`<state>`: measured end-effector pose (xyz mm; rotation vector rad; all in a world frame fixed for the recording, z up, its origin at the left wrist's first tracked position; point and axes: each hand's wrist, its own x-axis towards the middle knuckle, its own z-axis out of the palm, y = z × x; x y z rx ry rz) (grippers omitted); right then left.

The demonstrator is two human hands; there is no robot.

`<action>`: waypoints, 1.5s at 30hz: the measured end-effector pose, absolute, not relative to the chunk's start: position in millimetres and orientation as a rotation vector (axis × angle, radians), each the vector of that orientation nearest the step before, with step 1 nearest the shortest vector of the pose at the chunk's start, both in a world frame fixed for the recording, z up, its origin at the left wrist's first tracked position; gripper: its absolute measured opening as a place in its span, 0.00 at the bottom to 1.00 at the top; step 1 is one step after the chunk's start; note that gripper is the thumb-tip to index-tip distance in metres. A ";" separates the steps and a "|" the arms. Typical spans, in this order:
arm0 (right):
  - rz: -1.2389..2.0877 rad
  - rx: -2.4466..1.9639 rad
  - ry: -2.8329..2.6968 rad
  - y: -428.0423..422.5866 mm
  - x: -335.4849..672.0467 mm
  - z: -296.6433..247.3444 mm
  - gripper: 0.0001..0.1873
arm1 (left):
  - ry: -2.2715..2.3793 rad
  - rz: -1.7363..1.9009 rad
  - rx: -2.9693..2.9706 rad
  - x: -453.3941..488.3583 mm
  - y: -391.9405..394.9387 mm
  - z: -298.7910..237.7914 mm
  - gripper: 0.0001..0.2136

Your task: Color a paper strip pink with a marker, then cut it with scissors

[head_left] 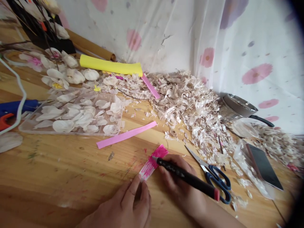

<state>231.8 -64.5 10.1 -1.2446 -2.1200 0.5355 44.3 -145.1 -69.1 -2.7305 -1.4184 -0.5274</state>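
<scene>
My right hand (182,186) grips a black marker (185,177) with a pinkish-red end cap. Its grey tip rests on a small strip (148,167), which is solid magenta at the far end and streaked with magenta over white nearer me. My left hand (128,202) pinches the near end of that strip against the table. Beyond the hands lies a longer plain pink strip (127,134). Scissors (218,182) with dark blue handles lie partly spread just to the right of my right hand.
A clear compartment tray (71,132) of white petals stands left, beside a blue glue gun (19,107). A yellow roll (110,66) lies behind it. Dried petals (185,101) are heaped along the back. At right are a small pan (237,107) and a phone (264,166).
</scene>
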 end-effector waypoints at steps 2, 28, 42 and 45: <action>0.551 -1.241 -2.125 -65.1 233.1 9.1 0.06 | -1.435 -0.522 -2.728 44.6 -145.1 -68.2 0.17; 0.457 -1.236 -2.140 -66.5 232.3 8.5 0.05 | -1.354 -0.524 -2.726 44.3 -143.4 -75.3 0.16; 0.529 -1.115 -2.206 -67.7 232.3 9.7 0.04 | -1.531 -0.726 -2.500 49.3 -139.1 -64.3 0.17; 0.530 -1.195 -2.179 -68.6 232.0 10.9 0.05 | -1.486 -0.687 -2.553 49.2 -140.4 -64.8 0.17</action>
